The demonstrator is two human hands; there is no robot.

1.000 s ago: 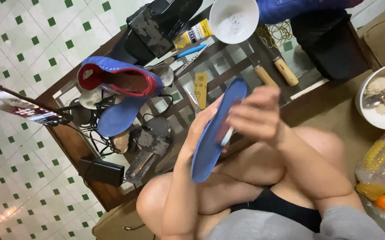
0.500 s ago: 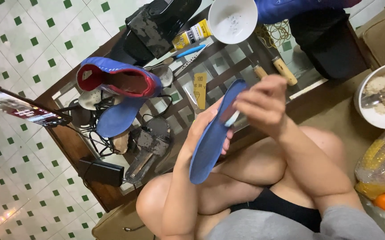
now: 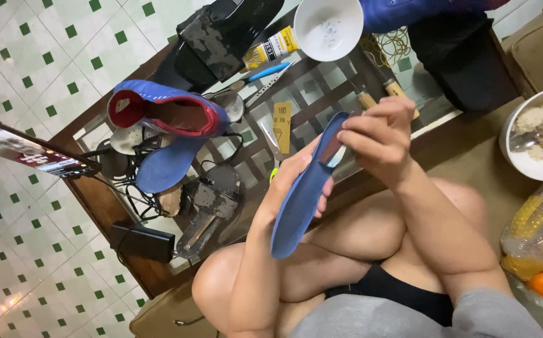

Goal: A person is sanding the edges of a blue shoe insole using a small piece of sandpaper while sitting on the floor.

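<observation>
Above the crossed knees, just off the table's near edge: a blue insole [image 3: 303, 194], held slanted, upper end toward the table, lower end hanging free over the thigh. Cradled from beneath by the left hand [image 3: 290, 181], fingers curled round its edge, apparently to keep it steady and face-up for working. Pinched at the upper end by the right hand [image 3: 375, 141], fingertips closed on the rim, likely pressing or picking at that spot; whether something small sits between those fingers cannot be told. Both hands closed on the insole, neither spread wide.

Beyond, on the glass-topped wooden table [image 3: 96, 188]: a blue shoe with red lining [image 3: 168, 112] near the left edge, propped on a dark metal stand; a yellow tag [image 3: 282, 125] near the middle; a white bowl [image 3: 328, 25] toward the far edge, beside a yellow glue tube [image 3: 271, 47]. Off the right end, a bowl of food [image 3: 537, 134] with a spoon.
</observation>
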